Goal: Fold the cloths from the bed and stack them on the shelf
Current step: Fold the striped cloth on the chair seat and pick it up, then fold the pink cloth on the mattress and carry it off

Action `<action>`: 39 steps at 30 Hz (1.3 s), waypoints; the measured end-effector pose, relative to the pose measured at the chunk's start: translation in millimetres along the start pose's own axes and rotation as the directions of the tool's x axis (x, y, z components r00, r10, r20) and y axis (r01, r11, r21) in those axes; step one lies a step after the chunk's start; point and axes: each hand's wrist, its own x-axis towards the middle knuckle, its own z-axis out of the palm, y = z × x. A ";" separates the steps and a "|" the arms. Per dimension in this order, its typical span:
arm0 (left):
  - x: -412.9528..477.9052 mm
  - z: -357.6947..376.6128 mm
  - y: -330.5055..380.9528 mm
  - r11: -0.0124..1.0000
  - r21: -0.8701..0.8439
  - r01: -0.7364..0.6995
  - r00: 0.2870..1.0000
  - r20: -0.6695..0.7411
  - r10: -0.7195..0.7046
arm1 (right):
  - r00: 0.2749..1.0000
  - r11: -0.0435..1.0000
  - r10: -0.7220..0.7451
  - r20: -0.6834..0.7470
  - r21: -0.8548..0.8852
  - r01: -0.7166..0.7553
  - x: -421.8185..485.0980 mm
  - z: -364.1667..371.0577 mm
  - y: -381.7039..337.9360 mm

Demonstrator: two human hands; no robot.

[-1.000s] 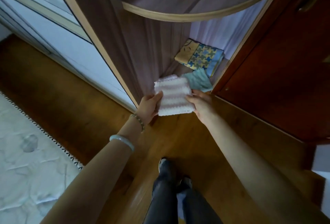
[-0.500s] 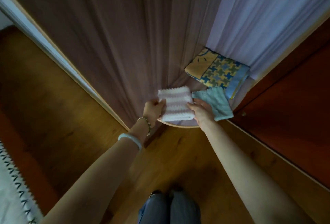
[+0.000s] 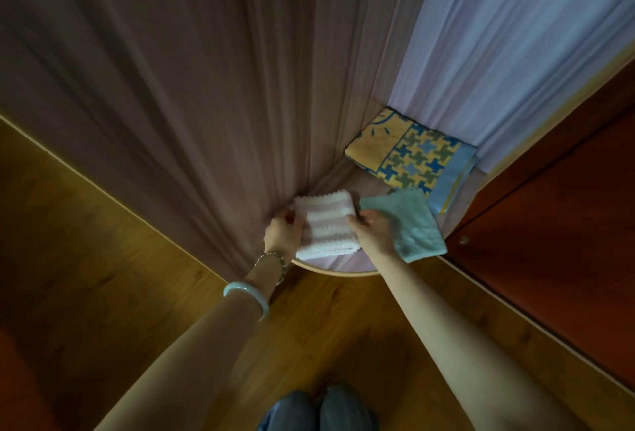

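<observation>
A folded pink-and-white striped cloth lies on the low rounded corner shelf, against its brown side panel. My left hand grips the cloth's left edge, and my right hand holds its right edge, with fingers curled on it. A folded light-blue cloth lies on the shelf just right of the striped one, partly under my right hand. Behind them rests a folded yellow-and-blue patterned cloth.
The brown wardrobe side panel rises at left, a pale back wall behind the shelf. A red-brown door stands at right. Wooden floor lies below, my knees at the bottom edge.
I have crouched lower and closer. The striped cloth has gone from held in front of the shelf to lying on it, left of the light-blue cloth, both hands still on it.
</observation>
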 end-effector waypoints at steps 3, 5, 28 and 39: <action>-9.6 -4.7 2.9 0.938 0.273 -0.213 0.970 -0.059 0.237 | 0.981 0.976 -0.177 -0.075 -0.146 0.164 -2.1 -5.8 -7.1; -16.4 -1.4 2.1 0.755 0.507 -0.417 0.870 -0.019 0.493 | 0.936 0.829 -0.350 0.025 -0.458 0.322 3.6 -4.6 -1.2; -142.2 -107.7 60.1 0.580 0.598 -0.553 0.825 0.292 0.484 | 0.863 0.722 -0.257 0.435 -0.507 0.471 -100.4 -62.0 -126.2; -302.1 -266.5 108.3 0.874 0.252 -0.415 0.876 -0.150 0.459 | 0.623 0.775 -0.495 0.605 -0.016 0.632 -224.4 -75.2 -295.4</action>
